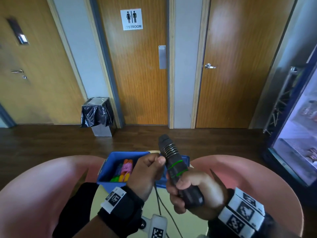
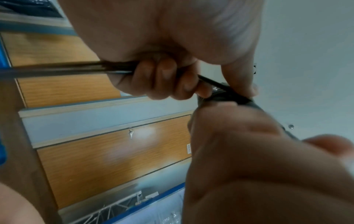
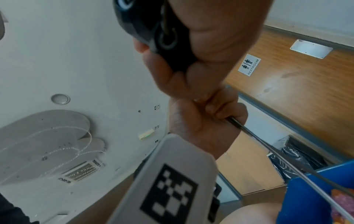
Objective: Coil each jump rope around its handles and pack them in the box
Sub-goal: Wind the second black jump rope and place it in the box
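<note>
Nearest, low in the head view: black wrist straps with white coded tags, and between them a pale yellow worktop (image 1: 164,200) flanked by two pink rounded chair backs (image 1: 42,182).

Right hand (image 1: 190,191) wrapped around the lower end of two black jump-rope handles (image 1: 173,162) held together as one bundle, tilted up and slightly left; right grip clamped on those handles, thumb pressed along the front. Several turns of dark rope (image 1: 169,148) coiled tight round the upper part of the bundle, two thin green bands below them.

Left hand (image 1: 145,170) just beside the handles at coil height, fingers curled, thumb and forefinger pinching the rope; left grip closed on the rope. Same pinch plain in the left wrist view, rope (image 2: 214,84) running taut from the curled fingers (image 2: 164,78) to the handles. Slack rope hanging down over the worktop between the wrists.

Behind the hands, a blue box (image 1: 109,167) on the worktop, holding already bundled ropes in pink, orange, yellow and green (image 1: 126,169).

Further off: dark wood floor, a bin lined with a black bag (image 1: 97,114), three wooden doors, the middle one bearing a restroom sign (image 1: 131,19); at far right a glass-fronted fridge (image 1: 298,134).
</note>
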Demonstrator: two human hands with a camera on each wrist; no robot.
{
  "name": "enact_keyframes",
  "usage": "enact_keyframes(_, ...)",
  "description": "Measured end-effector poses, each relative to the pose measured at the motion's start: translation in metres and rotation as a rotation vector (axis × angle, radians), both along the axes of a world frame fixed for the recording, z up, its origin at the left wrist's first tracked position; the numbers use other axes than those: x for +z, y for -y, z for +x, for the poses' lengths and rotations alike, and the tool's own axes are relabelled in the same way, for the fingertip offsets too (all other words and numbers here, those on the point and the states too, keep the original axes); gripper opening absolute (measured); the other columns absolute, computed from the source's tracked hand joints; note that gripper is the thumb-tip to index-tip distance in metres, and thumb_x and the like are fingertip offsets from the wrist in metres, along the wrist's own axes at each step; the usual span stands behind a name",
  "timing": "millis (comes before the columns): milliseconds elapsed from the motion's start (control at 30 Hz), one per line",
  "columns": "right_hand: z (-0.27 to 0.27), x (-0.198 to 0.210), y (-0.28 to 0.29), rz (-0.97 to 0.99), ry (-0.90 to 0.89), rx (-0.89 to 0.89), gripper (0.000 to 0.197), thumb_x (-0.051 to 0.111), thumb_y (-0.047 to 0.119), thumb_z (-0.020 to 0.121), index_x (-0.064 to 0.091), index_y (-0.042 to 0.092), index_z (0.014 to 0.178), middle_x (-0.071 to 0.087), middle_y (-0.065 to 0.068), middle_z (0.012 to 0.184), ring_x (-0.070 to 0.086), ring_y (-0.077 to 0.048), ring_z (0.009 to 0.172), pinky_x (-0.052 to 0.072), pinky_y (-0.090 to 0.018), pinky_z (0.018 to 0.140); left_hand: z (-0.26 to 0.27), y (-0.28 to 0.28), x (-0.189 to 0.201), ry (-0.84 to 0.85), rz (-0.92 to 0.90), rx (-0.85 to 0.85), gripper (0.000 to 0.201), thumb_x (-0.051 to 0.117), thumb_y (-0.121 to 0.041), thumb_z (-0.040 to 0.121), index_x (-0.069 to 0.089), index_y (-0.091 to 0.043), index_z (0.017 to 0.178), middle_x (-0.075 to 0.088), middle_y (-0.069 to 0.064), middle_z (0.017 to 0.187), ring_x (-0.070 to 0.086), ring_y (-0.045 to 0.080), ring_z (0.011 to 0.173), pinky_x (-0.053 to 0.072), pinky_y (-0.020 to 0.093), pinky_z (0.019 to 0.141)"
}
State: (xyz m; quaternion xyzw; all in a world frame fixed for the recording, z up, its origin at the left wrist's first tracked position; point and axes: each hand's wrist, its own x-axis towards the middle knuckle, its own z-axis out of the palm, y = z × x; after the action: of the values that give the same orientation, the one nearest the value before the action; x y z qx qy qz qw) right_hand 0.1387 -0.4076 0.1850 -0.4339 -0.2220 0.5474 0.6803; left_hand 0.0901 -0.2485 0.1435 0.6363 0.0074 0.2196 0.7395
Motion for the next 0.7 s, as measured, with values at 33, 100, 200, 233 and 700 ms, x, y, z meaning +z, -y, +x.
enact_keyframes(33, 0.000, -0.001, 0.000, 0.033, -0.061, 0.048, 0.046, 0.063, 0.014, 0.053, 0.046, 0.008, 0.096, 0.043, -0.010, 0.070, 0.041, -0.020, 0.049, 0.030, -0.026, 0.050, 0.000, 0.002, -0.001, -0.005, -0.037, -0.024, 0.068, 0.080, -0.067, 0.065, 0.054, -0.004, 0.062, 0.043, 0.012, 0.056, 0.040, 0.025, 0.051, 0.028, 0.031, 0.054)
enact_keyframes(100, 0.001, 0.000, 0.001, 0.091, -0.150, 0.132, 0.048, 0.067, 0.015, 0.057, 0.046, 0.008, 0.100, 0.044, -0.009, 0.072, 0.044, -0.020, 0.051, 0.035, -0.025, 0.051, -0.003, 0.009, 0.004, -0.023, -0.113, -0.091, 0.055, 0.084, -0.064, 0.060, 0.058, -0.015, 0.059, 0.047, 0.009, 0.053, 0.049, 0.020, 0.043, 0.038, 0.022, 0.049)
enact_keyframes(200, 0.003, -0.002, 0.001, 0.183, -0.212, 0.222, 0.046, 0.067, 0.018, 0.065, 0.045, 0.007, 0.105, 0.045, -0.009, 0.075, 0.050, -0.020, 0.054, 0.040, -0.026, 0.053, -0.006, 0.012, 0.013, -0.040, -0.103, -0.138, 0.049, 0.083, -0.065, 0.058, 0.063, -0.021, 0.064, 0.048, 0.001, 0.054, 0.050, 0.011, 0.047, 0.042, 0.019, 0.049)
enact_keyframes(233, 0.004, -0.003, 0.001, 0.200, -0.225, 0.241, 0.045, 0.064, 0.019, 0.068, 0.045, 0.007, 0.106, 0.045, -0.009, 0.076, 0.051, -0.020, 0.056, 0.042, -0.027, 0.054, -0.006, 0.011, 0.015, -0.041, -0.078, -0.140, 0.048, 0.081, -0.067, 0.059, 0.064, -0.022, 0.064, 0.047, 0.000, 0.053, 0.048, 0.011, 0.047, 0.041, 0.019, 0.049)
enact_keyframes(700, -0.008, 0.000, -0.054, -0.773, 1.494, -0.283, 0.066, 0.070, 0.066, 0.064, 0.035, 0.029, 0.107, 0.060, 0.009, 0.097, 0.066, -0.014, 0.085, 0.057, -0.035, 0.071, -0.014, -0.022, 0.014, -0.261, 0.067, 0.404, 0.033, 0.073, -0.054, 0.077, 0.074, -0.022, 0.069, 0.069, -0.004, 0.065, 0.066, 0.017, 0.068, 0.050, 0.041, 0.068)
